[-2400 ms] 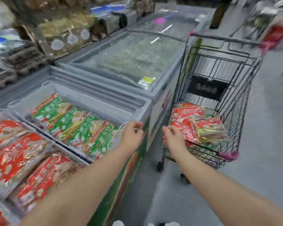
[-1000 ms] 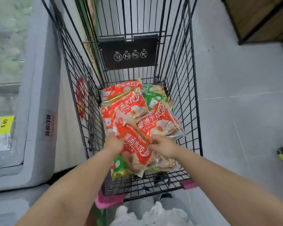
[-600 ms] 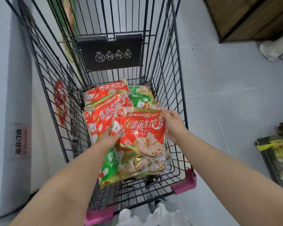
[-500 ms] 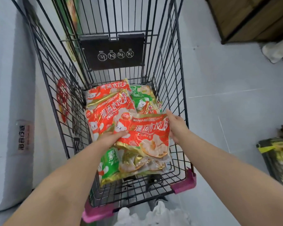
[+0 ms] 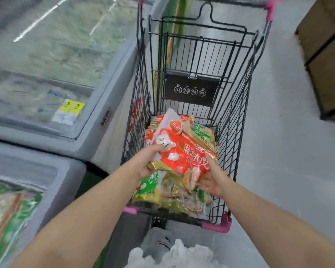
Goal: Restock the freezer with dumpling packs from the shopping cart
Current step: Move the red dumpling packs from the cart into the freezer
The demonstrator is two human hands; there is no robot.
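- The glass-lidded freezer (image 5: 112,78) fills my upper left. It has a grey, rounded plastic rim and a sliding pane with glare streaks, and the contents are too blurred for me to name.
- An open freezer (image 5: 66,171) sits at my lower left with the same grey rim. Glossy green packs (image 5: 10,215) lie inside it.
- The shopping cart (image 5: 236,120) stands just beside the freezers. It is black wire grid with pink plastic corner caps.
- A loose pile of packs (image 5: 172,198) lies in the near end of the cart's basket. They are crinkled film in green, gold and clear, with a green pack (image 5: 149,185) at the near left.
- The red dumpling pack (image 5: 184,151) is held above that pile, inside the cart. It is a flat, shiny pillow bag with gold edges, tilted, with its printed face up. Its long axis runs from far-left to near-right, and a pale sealed corner points away from me.
- The left hand (image 5: 145,163) grasps the pack's left edge, thumb on top.
- The right hand (image 5: 213,182) cradles the near-right end, palm up, with its fingers curled against the film.
- A matte black placard (image 5: 191,89) with four round icons hangs on the cart's far panel.
- Two yellow price tags (image 5: 72,107) are stuck on the glass.
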